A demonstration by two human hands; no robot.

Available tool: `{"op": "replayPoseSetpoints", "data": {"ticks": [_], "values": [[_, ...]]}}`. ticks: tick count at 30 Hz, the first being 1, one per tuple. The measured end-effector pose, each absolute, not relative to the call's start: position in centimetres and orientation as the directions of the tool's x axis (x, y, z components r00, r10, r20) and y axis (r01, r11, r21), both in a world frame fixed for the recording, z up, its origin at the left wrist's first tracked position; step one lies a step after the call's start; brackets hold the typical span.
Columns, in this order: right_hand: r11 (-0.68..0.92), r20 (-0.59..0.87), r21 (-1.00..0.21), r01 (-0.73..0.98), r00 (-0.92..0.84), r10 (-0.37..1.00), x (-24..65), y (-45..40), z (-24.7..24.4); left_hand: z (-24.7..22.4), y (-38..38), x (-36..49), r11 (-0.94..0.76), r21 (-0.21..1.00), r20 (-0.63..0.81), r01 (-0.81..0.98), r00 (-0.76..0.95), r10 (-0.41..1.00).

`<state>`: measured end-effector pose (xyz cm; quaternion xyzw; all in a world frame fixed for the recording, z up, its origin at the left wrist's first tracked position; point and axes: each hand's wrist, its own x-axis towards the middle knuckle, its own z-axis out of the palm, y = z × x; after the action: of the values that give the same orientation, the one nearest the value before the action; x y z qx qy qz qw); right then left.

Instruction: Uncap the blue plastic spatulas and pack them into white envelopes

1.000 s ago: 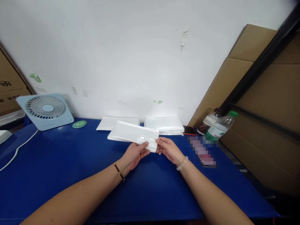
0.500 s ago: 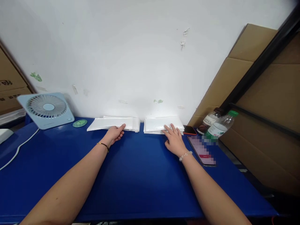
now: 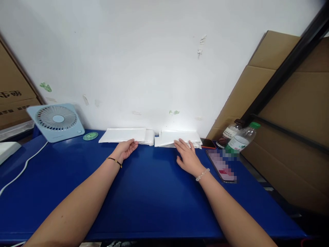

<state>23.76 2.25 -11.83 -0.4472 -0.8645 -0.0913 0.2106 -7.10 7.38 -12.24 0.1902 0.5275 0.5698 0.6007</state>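
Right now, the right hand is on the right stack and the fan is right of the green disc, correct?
Not quite: the head view shows the fan left of the green disc. The right hand is indeed on the right stack.

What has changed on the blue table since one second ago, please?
The white packet has moved from the middle onto the left pile. The right hand let it go and now touches the right pile, whose top packet slid left. The left hand is at the packet's near edge; whether it holds on is unclear. The fan and green-capped bottle stayed.
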Motion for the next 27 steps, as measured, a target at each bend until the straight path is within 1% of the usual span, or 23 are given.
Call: {"op": "replayPoseSetpoints", "data": {"ticks": [4, 6, 7, 8, 9, 10, 11, 12, 13, 14, 15, 16, 17, 19, 20, 22, 23, 24, 25, 27], "values": [[0.697, 0.416, -0.098, 0.711, -0.607, 0.677, 22.5, 0.2, -10.6, -12.4, 7.0, -6.2, 0.320, 0.849, -0.408, -0.421, -0.137, 0.903], [0.742, 0.396, -0.134, 0.657, -0.651, 0.648, 22.1, -0.5, -10.2, -12.1, 6.6, -6.1, 0.367, 0.865, -0.414, -0.342, -0.075, 0.907], [0.762, 0.383, -0.153, 0.629, -0.673, 0.632, 22.0, -0.8, -10.1, -11.8, 6.3, -6.0, 0.370, 0.896, -0.391, -0.247, -0.043, 0.919], [0.781, 0.369, -0.172, 0.600, -0.696, 0.616, 21.9, -0.9, -10.0, -11.3, 5.9, -6.0, 0.336, 0.936, -0.339, -0.109, -0.016, 0.940], [0.798, 0.355, -0.192, 0.572, -0.717, 0.599, 21.9, -1.1, -10.0, -10.8, 5.4, -6.0, 0.257, 0.965, -0.258, 0.060, 0.012, 0.966], [0.810, 0.341, -0.214, 0.546, -0.735, 0.586, 21.9, -1.2, -9.9, -10.2, 4.9, -5.9, 0.133, 0.963, -0.149, 0.236, 0.051, 0.988], [0.819, 0.324, -0.240, 0.521, -0.753, 0.574, 22.0, -1.3, -9.9, -9.7, 4.3, -5.8, -0.016, 0.923, -0.027, 0.385, 0.105, 0.994], [0.826, 0.302, -0.272, 0.494, -0.771, 0.561, 22.0, -1.4, -9.9, -9.2, 3.6, -5.6, -0.161, 0.858, 0.082, 0.488, 0.178, 0.981], [0.829, 0.277, -0.313, 0.463, -0.791, 0.546, 22.1, -1.5, -9.8, -8.8, 3.0, -5.3, -0.300, 0.777, 0.172, 0.553, 0.272, 0.947], [0.828, 0.252, -0.364, 0.427, -0.810, 0.529, 22.2, -1.6, -9.6, -8.6, 2.5, -5.0, -0.419, 0.689, 0.221, 0.592, 0.379, 0.899], [0.818, 0.232, -0.424, 0.390, -0.826, 0.514, 22.3, -1.7, -9.4, -8.7, 2.0, -4.6, -0.512, 0.599, 0.223, 0.615, 0.486, 0.845], [0.797, 0.222, -0.485, 0.359, -0.832, 0.509, 22.5, -1.7, -9.2, -8.9, 1.7, -4.2, -0.579, 0.517, 0.183, 0.630, 0.580, 0.794], [0.769, 0.230, -0.541, 0.340, -0.820, 0.524, 22.7, -1.6, -9.0, -9.3, 1.4, -3.8, -0.619, 0.448, 0.113, 0.645, 0.646, 0.755], [0.700, 0.281, -0.623, 0.349, -0.736, 0.616, 23.5, -1.1, -8.7, -10.3, 1.1, -3.2, -0.640, 0.364, -0.017, 0.677, 0.692, 0.722], [0.658, 0.313, -0.654, 0.374, -0.658, 0.685, 23.9, -0.6, -8.7, -10.7, 1.1, -2.9, -0.634, 0.344, -0.047, 0.692, 0.687, 0.725], [0.542, 0.360, -0.728, 0.420, -0.438, 0.824, 25.0, 0.7, -9.1, -11.1, 1.2, -2.6, -0.608, 0.333, -0.026, 0.720, 0.652, 0.758], [0.463, 0.359, -0.780, 0.421, -0.304, 0.882, 25.5, 1.4, -9.4, -11.1, 1.2, -2.6, -0.599, 0.335, 0.000, 0.728, 0.635, 0.772], [0.381, 0.339, -0.839, 0.389, -0.173, 0.925, 26.0, 2.2, -9.9, -10.9, 1.2, -2.6, -0.595, 0.338, 0.024, 0.729, 0.625, 0.780], [0.304, 0.301, -0.897, 0.320, -0.061, 0.952, 26.3, 2.9, -10.5, -10.6, 1.2, -2.7, -0.595, 0.345, 0.046, 0.726, 0.620, 0.783], [0.158, 0.171, -0.977, 0.142, 0.083, 0.982, 26.7, 4.0, -11.7, -9.6, 1.0, -3.1, -0.595, 0.376, 0.092, 0.710, 0.610, 0.787]]}}
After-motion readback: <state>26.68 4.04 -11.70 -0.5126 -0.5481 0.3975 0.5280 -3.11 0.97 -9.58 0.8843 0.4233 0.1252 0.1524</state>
